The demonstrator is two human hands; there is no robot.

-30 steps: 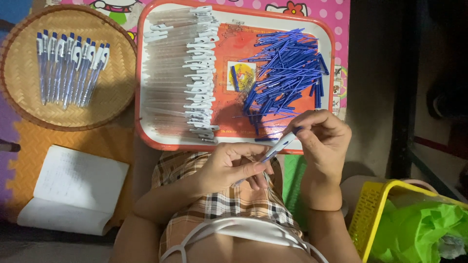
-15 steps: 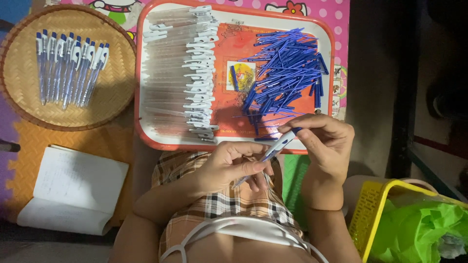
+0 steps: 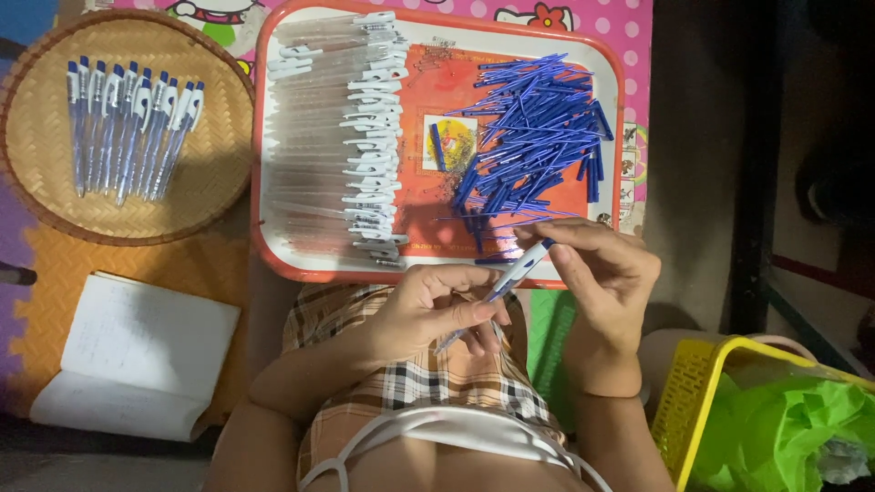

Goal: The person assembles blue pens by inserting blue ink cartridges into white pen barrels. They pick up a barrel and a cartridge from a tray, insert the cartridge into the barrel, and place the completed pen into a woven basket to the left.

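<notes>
My left hand (image 3: 436,305) grips the clear barrel of a ballpoint pen (image 3: 513,274) over my lap. My right hand (image 3: 597,269) pinches the pen's upper end, where a blue cap piece shows between the fingertips. Just beyond my hands lies a red-rimmed tray (image 3: 314,271). It carries a long row of clear pen barrels with white clips (image 3: 342,137) on its left and a heap of blue ink refills (image 3: 533,137) on its right.
A round woven basket (image 3: 210,196) at the left holds several finished blue-and-white pens (image 3: 128,128). An open notebook (image 3: 137,351) lies on the orange mat below it. A yellow plastic basket (image 3: 697,401) with a green bag (image 3: 793,428) stands at the lower right.
My right hand has shifted slightly along the pen's upper end and the pen has tilted a little. My left hand keeps its hold on the barrel.
</notes>
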